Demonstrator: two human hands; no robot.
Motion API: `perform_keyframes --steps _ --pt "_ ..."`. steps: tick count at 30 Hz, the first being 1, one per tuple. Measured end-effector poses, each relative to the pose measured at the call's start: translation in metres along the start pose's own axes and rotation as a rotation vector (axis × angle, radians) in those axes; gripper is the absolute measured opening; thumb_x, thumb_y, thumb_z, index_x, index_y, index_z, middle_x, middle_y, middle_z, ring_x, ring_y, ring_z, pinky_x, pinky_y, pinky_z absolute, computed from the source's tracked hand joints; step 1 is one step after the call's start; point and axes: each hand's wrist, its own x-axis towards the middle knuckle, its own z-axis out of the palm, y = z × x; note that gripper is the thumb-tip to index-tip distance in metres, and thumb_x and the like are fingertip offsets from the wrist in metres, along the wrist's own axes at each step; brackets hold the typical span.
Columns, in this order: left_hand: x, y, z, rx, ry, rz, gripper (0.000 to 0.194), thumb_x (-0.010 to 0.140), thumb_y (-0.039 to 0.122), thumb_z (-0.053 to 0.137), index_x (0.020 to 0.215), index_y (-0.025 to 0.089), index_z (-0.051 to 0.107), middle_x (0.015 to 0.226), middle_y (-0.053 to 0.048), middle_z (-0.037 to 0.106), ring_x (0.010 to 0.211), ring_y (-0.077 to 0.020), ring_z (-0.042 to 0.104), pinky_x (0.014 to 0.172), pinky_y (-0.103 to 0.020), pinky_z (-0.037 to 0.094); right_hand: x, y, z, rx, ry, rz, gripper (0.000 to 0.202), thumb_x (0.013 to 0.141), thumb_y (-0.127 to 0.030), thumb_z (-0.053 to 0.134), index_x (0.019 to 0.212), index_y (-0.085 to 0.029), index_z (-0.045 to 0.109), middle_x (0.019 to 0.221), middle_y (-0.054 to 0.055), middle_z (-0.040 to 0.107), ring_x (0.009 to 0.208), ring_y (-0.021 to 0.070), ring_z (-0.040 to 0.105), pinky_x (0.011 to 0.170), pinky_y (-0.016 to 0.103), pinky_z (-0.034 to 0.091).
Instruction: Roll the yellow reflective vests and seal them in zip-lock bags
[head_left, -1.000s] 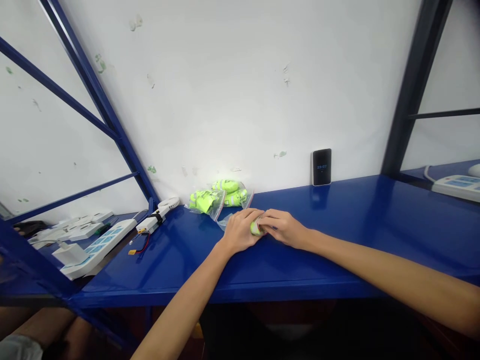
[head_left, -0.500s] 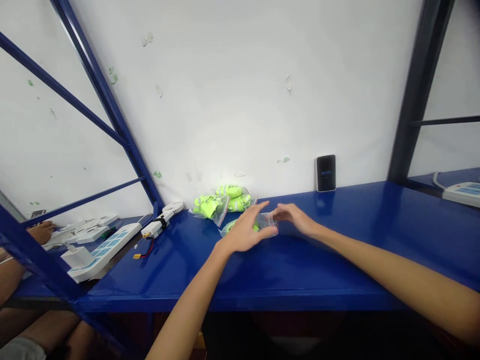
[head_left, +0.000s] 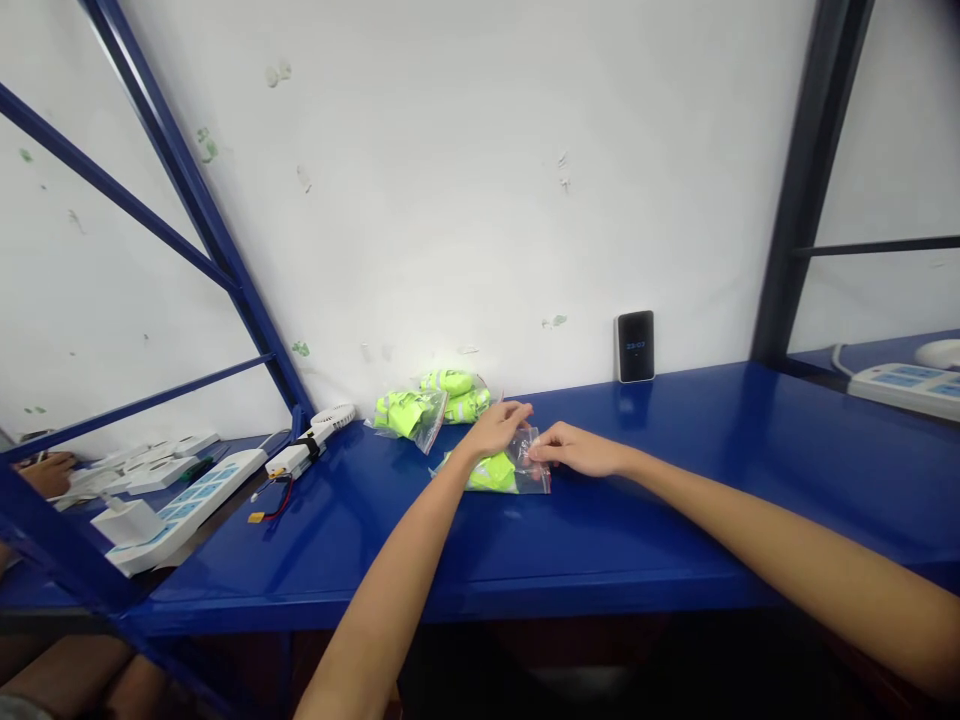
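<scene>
On the blue tabletop (head_left: 690, 500), a clear bag (head_left: 534, 481) of neon-yellow fabric (head_left: 495, 474) lies lengthwise left to right, its red-edged end nearest the right hand (head_left: 581, 450), whose fingertips pinch the plastic, while the left hand (head_left: 495, 430), fingers loosely open, arches over its far side.

Workshop by look of it, or similar plain workroom; exact trade cannot be told. Blue metal bench (head_left: 697, 530) set against white wall (head_left: 465, 210), wall scuffed, chipped in spots. Blue frame (head_left: 238, 278) at left, dark post (head_left: 804, 180) at right, more worktop beyond both. Power strips (head_left: 206, 505) on worktop either side, white adapter (head_left: 129, 522) on left one. Wires (head_left: 283, 500) with yellow connector on bench, clear bags (head_left: 491, 474) of neon stuff too. Another person's hand (head_left: 49, 475) at worktop, far left.
</scene>
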Motion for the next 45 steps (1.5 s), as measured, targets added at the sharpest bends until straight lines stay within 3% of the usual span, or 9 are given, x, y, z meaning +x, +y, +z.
perform_keyframes --steps 5,10,12,17,20,23,30,40,45 --pt "-0.022 0.006 0.002 -0.317 0.405 0.150 0.037 0.086 0.046 0.058 0.102 0.014 0.064 0.101 -0.012 0.071 0.091 -0.0204 0.068 0.085 -0.034 0.052 0.001 0.005 -0.012 -0.008 -0.091 0.030 0.038 0.083 -0.050 0.061 0.073 -0.014 0.071 0.069 0.004 0.068 0.065 0.0163 0.063 0.066 0.028 0.048" --pt "-0.035 0.013 0.001 -0.297 0.645 0.181 0.036 0.079 0.047 0.065 0.095 0.015 0.064 0.090 -0.010 0.071 0.084 -0.0204 0.068 0.078 -0.032 0.053 0.000 0.006 -0.013 0.015 -0.056 0.169 0.040 0.073 -0.054 0.069 0.069 -0.014 0.068 0.066 0.004 0.068 0.045 0.0095 0.054 0.045 0.022 0.038" --pt "-0.036 0.016 0.002 -0.247 0.593 0.169 0.035 0.084 0.048 0.056 0.092 0.015 0.064 0.082 -0.008 0.070 0.078 -0.0193 0.067 0.074 -0.030 0.052 -0.002 0.003 -0.014 0.041 -0.085 0.211 0.040 0.071 -0.053 0.072 0.066 -0.014 0.067 0.064 0.003 0.067 0.043 0.0083 0.052 0.041 0.021 0.034" --pt "-0.020 0.020 0.001 0.059 0.119 0.004 0.031 0.083 0.044 0.053 0.091 0.019 0.071 0.091 -0.006 0.073 0.079 -0.0199 0.066 0.070 -0.027 0.048 -0.003 -0.003 -0.017 0.026 -0.252 0.313 0.038 0.071 -0.051 0.072 0.068 -0.013 0.068 0.051 -0.002 0.057 0.041 0.0061 0.048 0.039 0.018 0.032" --pt "-0.006 0.020 -0.006 0.191 -0.149 -0.077 0.029 0.074 0.048 0.063 0.068 0.020 0.071 0.069 -0.004 0.071 0.056 -0.0178 0.060 0.054 -0.025 0.042 -0.004 -0.002 -0.020 -0.013 -0.305 0.349 0.038 0.071 -0.050 0.072 0.065 -0.013 0.066 0.048 -0.003 0.054 0.042 0.0063 0.048 0.038 0.017 0.032" --pt "-0.001 0.019 -0.017 0.177 -0.280 -0.159 0.037 0.069 0.052 0.068 0.050 0.020 0.064 0.046 -0.002 0.060 0.039 -0.0148 0.047 0.046 -0.027 0.035 -0.003 0.001 -0.021 0.038 -0.319 0.315 0.035 0.068 -0.048 0.075 0.068 -0.013 0.068 0.059 0.000 0.063 0.048 0.0086 0.055 0.041 0.018 0.039" --pt "-0.019 0.004 -0.034 -0.279 -0.096 -0.229 0.043 0.085 0.053 0.047 0.070 0.017 0.065 0.066 -0.007 0.067 0.060 -0.0183 0.061 0.060 -0.029 0.046 0.001 0.009 -0.017 0.052 -0.041 0.133 0.030 0.073 -0.042 0.070 0.086 -0.015 0.073 0.079 0.003 0.071 0.047 0.0076 0.054 0.048 0.021 0.044" --pt "-0.022 -0.010 -0.025 -0.243 0.208 -0.037 0.026 0.082 0.042 0.057 0.074 0.016 0.056 0.059 0.003 0.049 0.054 -0.0103 0.044 0.054 -0.024 0.035 0.001 0.014 -0.028 -0.037 0.219 0.287 0.040 0.061 -0.050 0.080 0.069 -0.014 0.067 0.066 0.005 0.068 0.043 0.0090 0.050 0.039 0.022 0.037" --pt "-0.029 -0.004 -0.017 -0.125 0.219 0.071 0.026 0.087 0.041 0.053 0.081 0.017 0.058 0.063 0.001 0.051 0.057 -0.0117 0.046 0.055 -0.024 0.036 0.000 0.010 -0.026 -0.007 0.153 0.335 0.058 0.073 -0.059 0.068 0.112 -0.017 0.067 0.067 0.004 0.069 0.043 0.0089 0.046 0.043 0.023 0.037"
